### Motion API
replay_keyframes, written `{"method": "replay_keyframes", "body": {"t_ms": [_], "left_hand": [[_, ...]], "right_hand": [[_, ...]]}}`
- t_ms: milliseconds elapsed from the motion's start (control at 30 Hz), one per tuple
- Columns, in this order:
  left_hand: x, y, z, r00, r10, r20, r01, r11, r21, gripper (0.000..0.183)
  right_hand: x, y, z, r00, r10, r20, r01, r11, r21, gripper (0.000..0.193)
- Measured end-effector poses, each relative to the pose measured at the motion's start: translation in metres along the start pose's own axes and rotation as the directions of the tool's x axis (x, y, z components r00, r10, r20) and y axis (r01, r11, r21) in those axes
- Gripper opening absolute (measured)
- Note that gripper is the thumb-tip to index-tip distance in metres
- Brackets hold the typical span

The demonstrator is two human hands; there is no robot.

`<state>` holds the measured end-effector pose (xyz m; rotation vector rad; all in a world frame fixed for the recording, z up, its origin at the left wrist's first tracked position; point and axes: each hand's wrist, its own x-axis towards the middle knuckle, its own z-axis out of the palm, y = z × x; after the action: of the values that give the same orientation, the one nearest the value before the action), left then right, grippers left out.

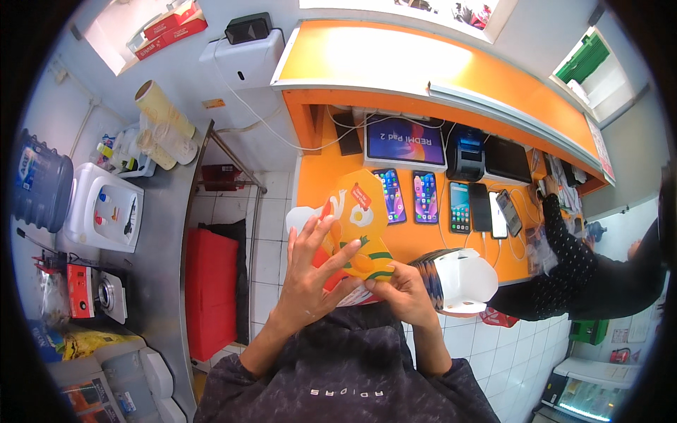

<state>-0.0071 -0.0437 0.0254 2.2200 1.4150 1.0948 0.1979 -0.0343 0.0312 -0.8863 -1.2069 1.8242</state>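
Observation:
A yellow printed cardboard food box (377,218), partly folded, is held upright in front of my chest. It carries egg and green leaf pictures, a red label, and a white flap at its left. My left hand (314,264) lies against it with fingers spread over the panel and thumb near the lower edge. My right hand (405,292) pinches its lower right corner between thumb and fingers. Just right of that hand, a stack of nested white-lined cardboard boxes (465,282) lies on its side by the counter edge. The carton's underside is hidden.
Several phones (425,197) with cables, a tablet box (405,141) and a blue-black printer (465,158) occupy the orange counter (331,166). Another person (571,264) reaches onto it at right. At left are a steel table (166,233), a red box (211,292) and a water dispenser (106,204).

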Motion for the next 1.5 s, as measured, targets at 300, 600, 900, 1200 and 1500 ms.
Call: {"method": "replay_keyframes", "body": {"t_ms": [300,600,900,1200,1500], "left_hand": [[-0.003,0.003,0.009,0.998,0.058,0.035,-0.064,0.976,0.209,0.053],[-0.008,0.002,0.021,1.000,0.014,-0.015,-0.014,1.000,-0.007,0.047],[-0.014,0.003,0.023,0.992,0.109,-0.060,-0.105,0.992,0.070,0.037],[-0.015,0.007,0.023,0.988,0.048,-0.143,-0.059,0.995,-0.077,0.028],[-0.023,0.006,0.035,0.961,0.019,-0.277,-0.030,0.999,-0.034,0.022]], "right_hand": [[0.002,-0.002,-0.001,1.000,-0.017,0.017,0.020,0.983,-0.182,0.023],[0.000,-0.014,-0.001,0.996,-0.078,0.042,0.088,0.906,-0.414,0.023],[0.001,-0.010,-0.008,0.962,-0.266,0.060,0.251,0.778,-0.576,0.031],[-0.007,-0.011,0.004,0.877,-0.475,-0.068,0.231,0.542,-0.808,0.029],[-0.014,0.012,0.017,0.838,-0.486,-0.248,0.112,0.598,-0.794,0.021]]}}
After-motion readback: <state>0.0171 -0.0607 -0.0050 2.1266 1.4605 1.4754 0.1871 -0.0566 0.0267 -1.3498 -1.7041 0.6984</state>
